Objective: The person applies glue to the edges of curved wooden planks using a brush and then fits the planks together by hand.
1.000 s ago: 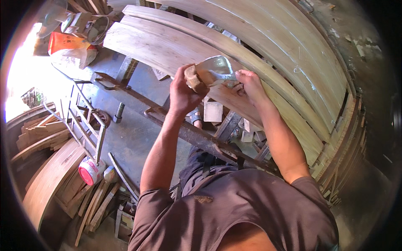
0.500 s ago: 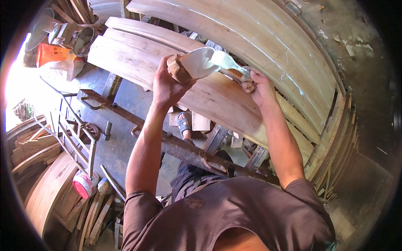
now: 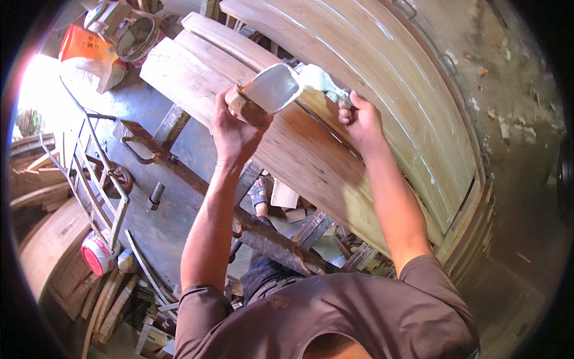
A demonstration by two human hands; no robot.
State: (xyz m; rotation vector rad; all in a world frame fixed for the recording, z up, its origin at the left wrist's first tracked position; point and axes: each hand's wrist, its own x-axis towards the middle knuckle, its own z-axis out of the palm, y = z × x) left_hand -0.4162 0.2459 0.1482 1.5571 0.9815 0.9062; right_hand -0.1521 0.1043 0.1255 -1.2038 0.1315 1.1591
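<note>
My left hand (image 3: 236, 134) is closed around the brown, crusted end of an open white container (image 3: 276, 88), tilted so that its pale, wet-looking inside shows. My right hand (image 3: 363, 122) grips the handle of a brush (image 3: 318, 79) thickly coated in white, glue-like stuff; the coating hides its bristles. The brush head is at the container's right rim. Both hands are held above long wooden boards (image 3: 257, 128), with a second set of curved boards (image 3: 382, 66) beyond, marked by white streaks along their seams.
A rusty metal beam (image 3: 197, 185) with loop handles crosses between me and the boards. At left stand a metal frame cart (image 3: 98, 173), a white tub with a pink-red lid (image 3: 95, 254) and stacked wood strips (image 3: 110, 305). An orange-and-white bag (image 3: 89, 54) and a bucket (image 3: 137, 39) are at far left.
The brush has shifted slightly left and up, with my right hand, and the container's opening has turned more toward view. The surroundings have shifted in the picture as my head turned.
</note>
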